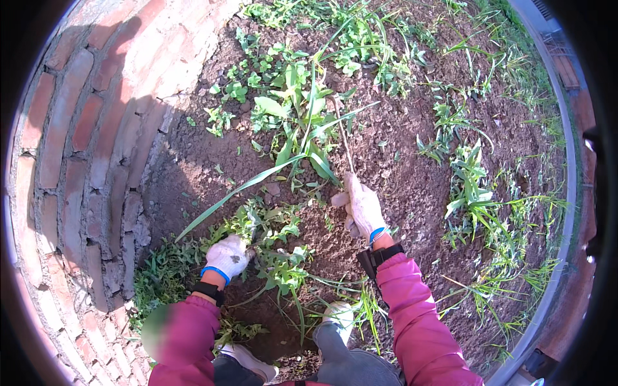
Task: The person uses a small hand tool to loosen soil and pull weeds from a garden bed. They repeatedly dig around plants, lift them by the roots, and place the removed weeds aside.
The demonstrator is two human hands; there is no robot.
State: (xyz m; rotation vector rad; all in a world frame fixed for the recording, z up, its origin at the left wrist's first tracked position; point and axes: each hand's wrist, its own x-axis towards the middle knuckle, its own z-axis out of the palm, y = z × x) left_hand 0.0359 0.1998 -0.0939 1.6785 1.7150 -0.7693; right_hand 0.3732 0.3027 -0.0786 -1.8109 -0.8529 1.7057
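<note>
My right hand point(363, 205), in a white knit glove with a blue cuff, grips a thin brown rod point(344, 137), stick-like or a slim tool. Its far end reaches the soil beside a broad-leaved plant point(294, 106) with long grass blades. To the left, my left hand point(226, 258), gloved the same way, is closed around a bunch of leafy weeds point(253, 222); its fingertips are partly hidden. More jagged-leaved weeds point(285, 270) spread just right of that hand.
A brick wall point(72, 125) curves along the left side, with a heap of green weeds point(166, 270) at its foot. Brown soil point(386, 144) bears scattered plants point(468, 183). A pale border point(569, 159) bounds the right. My shoes point(248, 362) stand on the soil below.
</note>
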